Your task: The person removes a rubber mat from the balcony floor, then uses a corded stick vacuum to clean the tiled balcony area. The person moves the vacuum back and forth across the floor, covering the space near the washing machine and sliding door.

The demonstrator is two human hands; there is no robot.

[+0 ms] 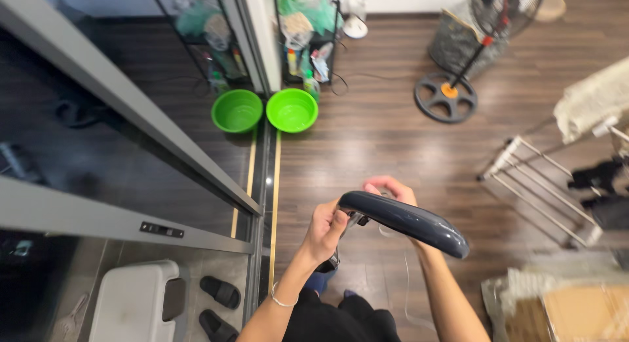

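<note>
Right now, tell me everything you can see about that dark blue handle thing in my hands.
The dark handle is a long, smooth, rounded piece, glossy blue-grey, plastic by its look, with a highlight along its top. It lies tilted, its upper end by the left hand and its lower end pointing right and down. The right hand is behind it, fingers showing above its edge. A smaller dark part sits under its left end, mostly hidden. It is held in the air above the wooden floor, touching nothing else.
</note>
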